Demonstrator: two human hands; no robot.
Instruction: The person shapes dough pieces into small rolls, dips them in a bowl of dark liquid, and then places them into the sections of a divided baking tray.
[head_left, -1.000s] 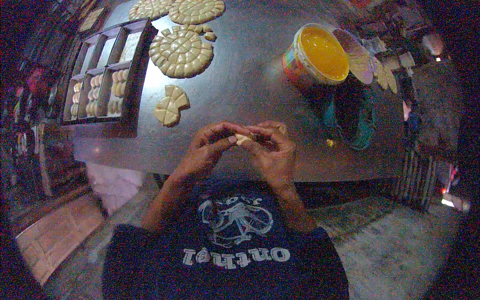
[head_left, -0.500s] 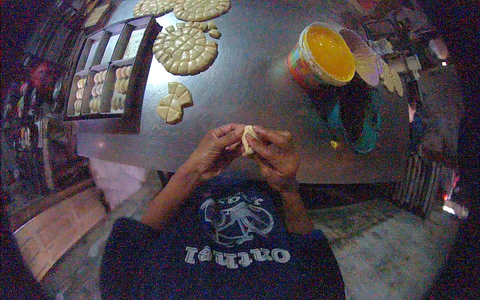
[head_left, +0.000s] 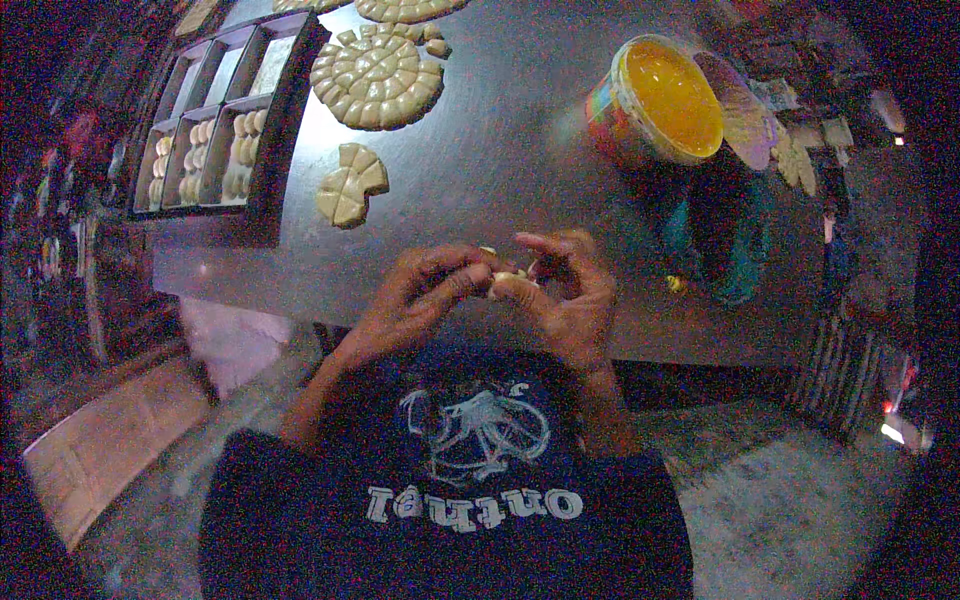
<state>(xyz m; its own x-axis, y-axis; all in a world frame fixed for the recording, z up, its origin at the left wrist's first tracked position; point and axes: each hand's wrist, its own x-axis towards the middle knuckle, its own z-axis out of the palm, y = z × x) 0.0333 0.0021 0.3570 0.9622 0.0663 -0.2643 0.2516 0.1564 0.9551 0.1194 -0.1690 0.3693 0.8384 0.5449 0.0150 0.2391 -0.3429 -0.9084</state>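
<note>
Just past the front edge of the metal table, my left hand (head_left: 435, 290) and my right hand (head_left: 578, 285) meet over a small piece of pale dough (head_left: 512, 278). The left fingers pinch one side of it. On the other side the right thumb presses, with the right index finger lifted away from it. Fingers cover much of the dough, so its full shape is hidden. Beyond my left hand lies a partly cut dough disc (head_left: 350, 185), one section gone. A larger round of dough (head_left: 376, 78), scored into many segments, sits farther off.
At the left stands a dark compartment tray (head_left: 262, 170); rows of small dough pieces (head_left: 196, 160) fill its near compartments. A bucket of yellow-orange stuff (head_left: 668, 100) stands at the right, beside a purple bowl-like thing (head_left: 745, 120). More dough rounds (head_left: 412, 8) lie at the far edge.
The dough between my hands has gone from upright to lying lower, more covered by fingers. My right fingers have opened away from the thumb. The whole view has shifted slightly.
</note>
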